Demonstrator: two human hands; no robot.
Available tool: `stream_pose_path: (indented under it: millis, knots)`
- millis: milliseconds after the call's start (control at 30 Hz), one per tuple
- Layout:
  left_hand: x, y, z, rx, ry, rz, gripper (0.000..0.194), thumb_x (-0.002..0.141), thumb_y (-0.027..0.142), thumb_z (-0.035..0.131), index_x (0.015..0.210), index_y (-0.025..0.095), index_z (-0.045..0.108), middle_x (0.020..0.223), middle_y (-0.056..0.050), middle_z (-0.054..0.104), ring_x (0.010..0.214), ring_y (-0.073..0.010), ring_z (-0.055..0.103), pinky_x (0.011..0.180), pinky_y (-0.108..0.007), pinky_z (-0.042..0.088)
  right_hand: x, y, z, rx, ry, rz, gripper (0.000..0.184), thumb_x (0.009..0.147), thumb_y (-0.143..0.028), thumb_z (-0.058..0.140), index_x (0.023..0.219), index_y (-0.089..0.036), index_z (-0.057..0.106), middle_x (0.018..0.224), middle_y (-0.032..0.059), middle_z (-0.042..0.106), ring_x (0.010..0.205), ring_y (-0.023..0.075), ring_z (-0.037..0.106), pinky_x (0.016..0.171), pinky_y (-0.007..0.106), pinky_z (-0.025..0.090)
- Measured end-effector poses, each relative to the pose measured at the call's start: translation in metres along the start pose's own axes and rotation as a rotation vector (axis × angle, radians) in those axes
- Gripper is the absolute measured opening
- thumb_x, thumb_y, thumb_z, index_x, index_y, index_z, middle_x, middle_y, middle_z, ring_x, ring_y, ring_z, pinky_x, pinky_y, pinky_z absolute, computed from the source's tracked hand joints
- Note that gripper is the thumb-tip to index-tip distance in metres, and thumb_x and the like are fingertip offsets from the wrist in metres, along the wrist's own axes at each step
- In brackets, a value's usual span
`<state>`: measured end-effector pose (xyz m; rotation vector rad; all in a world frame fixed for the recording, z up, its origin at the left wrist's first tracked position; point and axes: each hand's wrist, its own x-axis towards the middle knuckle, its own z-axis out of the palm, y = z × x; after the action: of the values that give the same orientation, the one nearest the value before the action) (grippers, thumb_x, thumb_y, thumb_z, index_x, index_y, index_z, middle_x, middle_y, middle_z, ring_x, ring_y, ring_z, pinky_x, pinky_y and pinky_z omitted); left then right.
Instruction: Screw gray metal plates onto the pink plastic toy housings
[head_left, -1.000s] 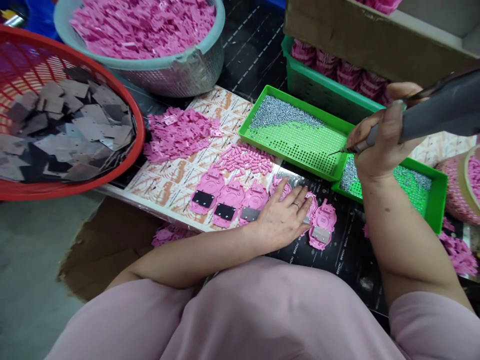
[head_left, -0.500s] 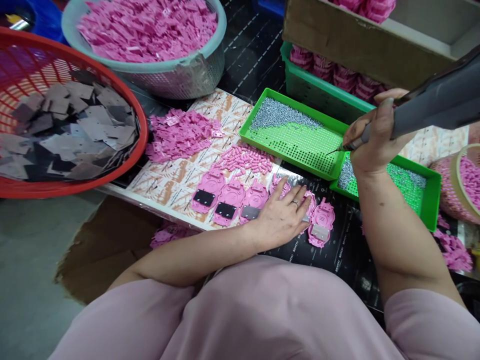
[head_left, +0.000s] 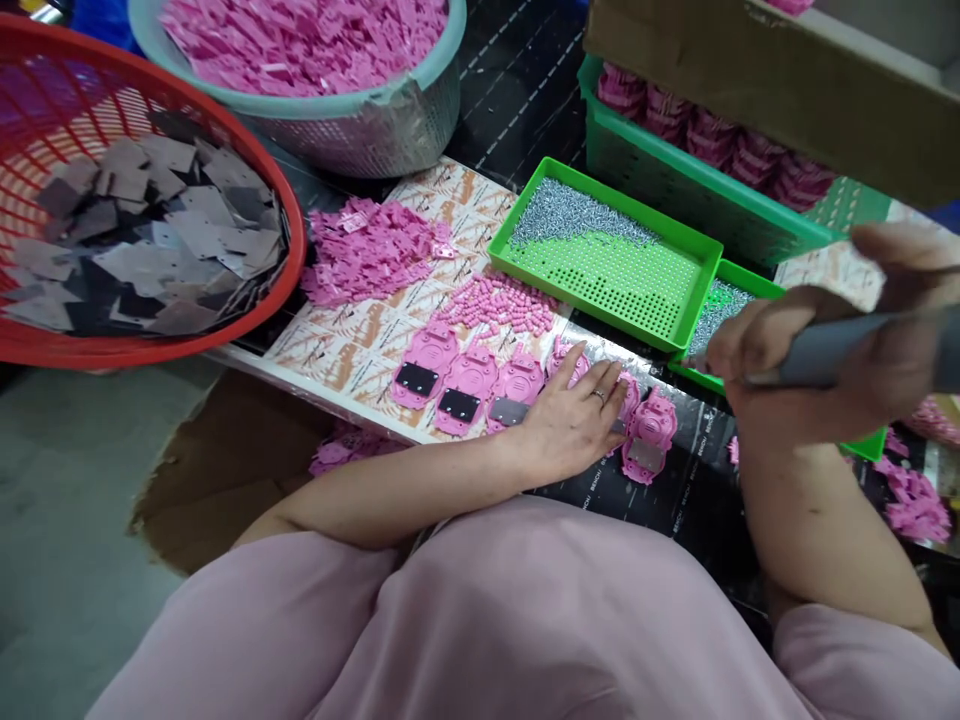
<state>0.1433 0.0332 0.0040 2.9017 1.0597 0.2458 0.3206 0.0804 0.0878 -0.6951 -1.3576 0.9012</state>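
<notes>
My left hand [head_left: 568,428] lies flat with fingers spread over the pink plastic casings in the row, partly hiding them. To its right sits a pink casing [head_left: 649,436] with a grey metal plate, uncovered by the hand. Left of the hand are more casings, among them one with a black plate [head_left: 460,405] and small screws in it. My right hand [head_left: 780,400], smeared by motion, is wrapped around a grey electric screwdriver [head_left: 829,352]. Its tip points left, near the smaller green tray [head_left: 686,368].
A larger green tray [head_left: 604,312] holds silver screws [head_left: 574,215]. Small pink pegs [head_left: 499,305] and a heap of pink parts [head_left: 367,250] lie nearby. A red basket [head_left: 292,250] of metal plates, a pale green basket [head_left: 360,130] and a cardboard box [head_left: 712,90] surround the work area.
My right hand has moved down and to the right with the screwdriver, away from the larger tray. My left hand stays on the casings. The view has shifted slightly.
</notes>
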Motion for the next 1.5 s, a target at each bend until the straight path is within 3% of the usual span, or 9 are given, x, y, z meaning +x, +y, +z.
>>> stream_pose_path:
  millis: [67, 167, 533, 700, 833, 967, 1167, 1333, 1500]
  knots:
    - [0.0, 0.0, 0.0, -0.012, -0.004, 0.007, 0.057, 0.096, 0.047, 0.049, 0.134, 0.005, 0.051, 0.142, -0.019, 0.05, 0.133, -0.0284, 0.044, 0.116, -0.058, 0.025, -0.011, 0.003, 0.014, 0.086, -0.016, -0.068, 0.027, 0.083, -0.037, 0.065, 0.105, -0.023, 0.062, 0.048, -0.0074, 0.05, 0.033, 0.0104, 0.044, 0.031, 0.026, 0.04]
    - [-0.001, 0.0, 0.001, -0.017, 0.001, 0.004, 0.057, 0.096, 0.047, 0.048, 0.134, 0.004, 0.051, 0.142, -0.019, 0.05, 0.134, -0.0287, 0.044, 0.116, -0.058, 0.026, -0.017, 0.009, 0.024, 0.16, -0.057, -0.093, 0.018, 0.083, -0.03, 0.065, 0.1, -0.024, 0.063, 0.048, -0.0074, 0.051, 0.032, 0.0092, 0.043, 0.03, 0.023, 0.04]
    - [0.001, 0.001, 0.002, 0.036, 0.019, 0.024, 0.059, 0.096, 0.047, 0.048, 0.133, 0.001, 0.053, 0.138, -0.022, 0.053, 0.131, -0.0307, 0.047, 0.114, -0.057, 0.028, -0.026, 0.023, 0.022, 0.11, -0.098, -0.061, 0.018, 0.084, -0.032, 0.063, 0.1, -0.025, 0.066, 0.048, -0.0077, 0.049, 0.032, 0.01, 0.043, 0.028, 0.024, 0.037]
    - [0.002, 0.002, 0.002, 0.074, 0.029, 0.032, 0.06, 0.096, 0.048, 0.048, 0.131, 0.0, 0.055, 0.136, -0.022, 0.055, 0.128, -0.0307, 0.049, 0.115, -0.056, 0.027, -0.016, 0.014, 0.02, 0.072, -0.113, -0.017, 0.024, 0.084, -0.037, 0.063, 0.104, -0.024, 0.061, 0.048, -0.0088, 0.05, 0.032, 0.0109, 0.044, 0.028, 0.025, 0.038]
    - [0.001, 0.002, 0.001, 0.081, 0.018, 0.015, 0.059, 0.096, 0.048, 0.047, 0.132, 0.002, 0.054, 0.141, -0.021, 0.051, 0.13, -0.0297, 0.048, 0.115, -0.055, 0.027, 0.018, 0.013, 0.01, 0.007, 0.096, -0.191, 0.023, 0.083, -0.041, 0.065, 0.095, -0.023, 0.06, 0.05, -0.01, 0.05, 0.034, 0.0094, 0.047, 0.03, 0.023, 0.04]
    - [0.001, 0.001, -0.002, 0.079, -0.011, 0.01, 0.058, 0.096, 0.048, 0.047, 0.133, 0.004, 0.054, 0.141, -0.02, 0.051, 0.13, -0.0284, 0.049, 0.115, -0.054, 0.027, 0.047, 0.041, 0.0, -0.115, 0.308, -0.322, 0.022, 0.083, -0.039, 0.066, 0.089, -0.021, 0.055, 0.049, -0.0105, 0.046, 0.032, 0.0067, 0.044, 0.03, 0.021, 0.034]
    - [0.001, 0.0, -0.003, 0.057, -0.026, 0.015, 0.058, 0.097, 0.048, 0.045, 0.133, 0.004, 0.054, 0.142, -0.019, 0.05, 0.131, -0.0282, 0.048, 0.116, -0.054, 0.026, 0.051, 0.065, -0.005, -0.25, 0.349, -0.235, 0.042, 0.079, -0.061, 0.063, 0.093, -0.024, 0.05, 0.04, -0.0132, 0.036, 0.03, 0.0081, 0.037, 0.03, 0.024, 0.031]
    - [0.001, 0.0, -0.003, 0.05, -0.02, 0.006, 0.057, 0.097, 0.047, 0.046, 0.133, 0.004, 0.054, 0.142, -0.019, 0.05, 0.131, -0.028, 0.049, 0.116, -0.054, 0.027, 0.048, 0.059, -0.005, -0.214, 0.282, -0.113, 0.035, 0.08, -0.061, 0.064, 0.085, -0.029, 0.051, 0.041, -0.0106, 0.039, 0.032, 0.0082, 0.039, 0.032, 0.027, 0.034]
    - [0.001, 0.001, -0.003, 0.037, -0.03, 0.006, 0.057, 0.096, 0.046, 0.047, 0.133, 0.004, 0.054, 0.141, -0.019, 0.051, 0.131, -0.0286, 0.049, 0.115, -0.055, 0.027, 0.05, 0.064, 0.0, -0.201, 0.299, -0.17, 0.039, 0.077, -0.061, 0.068, 0.087, -0.027, 0.051, 0.043, -0.0115, 0.039, 0.031, 0.0069, 0.042, 0.031, 0.026, 0.033]
